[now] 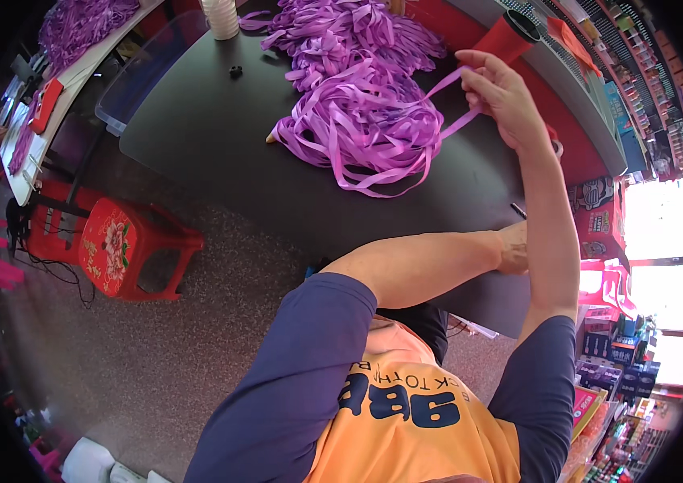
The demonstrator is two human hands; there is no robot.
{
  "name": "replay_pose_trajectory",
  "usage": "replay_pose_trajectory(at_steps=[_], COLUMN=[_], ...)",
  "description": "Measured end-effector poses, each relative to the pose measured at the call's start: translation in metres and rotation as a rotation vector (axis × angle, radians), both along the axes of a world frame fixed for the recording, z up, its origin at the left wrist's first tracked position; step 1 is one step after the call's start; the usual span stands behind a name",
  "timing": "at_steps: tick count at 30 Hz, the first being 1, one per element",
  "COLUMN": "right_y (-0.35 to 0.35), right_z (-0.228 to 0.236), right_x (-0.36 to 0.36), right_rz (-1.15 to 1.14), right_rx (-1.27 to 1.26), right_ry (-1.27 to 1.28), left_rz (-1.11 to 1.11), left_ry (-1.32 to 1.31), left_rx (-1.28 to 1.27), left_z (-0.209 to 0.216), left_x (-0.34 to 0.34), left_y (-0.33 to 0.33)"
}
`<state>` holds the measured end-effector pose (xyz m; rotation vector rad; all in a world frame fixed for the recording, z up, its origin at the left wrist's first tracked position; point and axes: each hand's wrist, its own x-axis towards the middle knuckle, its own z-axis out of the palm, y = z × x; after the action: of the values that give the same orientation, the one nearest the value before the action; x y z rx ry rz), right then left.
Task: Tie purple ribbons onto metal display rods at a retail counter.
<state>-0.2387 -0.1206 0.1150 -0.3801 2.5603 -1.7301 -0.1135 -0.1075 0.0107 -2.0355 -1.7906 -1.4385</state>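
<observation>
My right hand [502, 95] is raised at the table's far right, with thumb and fingers closed on a purple ribbon [456, 122]. The ribbon runs as a loop from the hand back to a large tangled heap of purple ribbons [366, 105] on the dark table [221, 145]. Loose loops spill toward me at the near side of the heap. My left arm reaches across to the right along the table's near edge. The left hand [512, 248] lies low by that edge, its fingers hidden behind my right forearm. A dark pen-like thing [518, 211] lies close to it.
A stack of pale cups [221, 18] and a small black object [235, 72] stand on the table's far left. A red bin-like container [506, 39] is beyond my right hand. Red stools [120, 249] stand at left; another heap of purple ribbons [84, 32] lies on a white table.
</observation>
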Motion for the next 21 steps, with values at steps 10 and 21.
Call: replay_pose_trajectory(at_steps=[10, 21], right_y=[-0.047, -0.091], right_z=[-0.030, -0.043], right_x=[0.015, 0.000], right_rz=[-0.028, -0.117], right_rx=[0.543, 0.629], right_ry=[0.410, 0.199], left_rz=[-0.033, 0.473], left_ry=[-0.064, 0.601], left_rx=[0.099, 0.597], left_z=[-0.022, -0.081], left_x=[0.001, -0.011], left_y=[0.018, 0.070])
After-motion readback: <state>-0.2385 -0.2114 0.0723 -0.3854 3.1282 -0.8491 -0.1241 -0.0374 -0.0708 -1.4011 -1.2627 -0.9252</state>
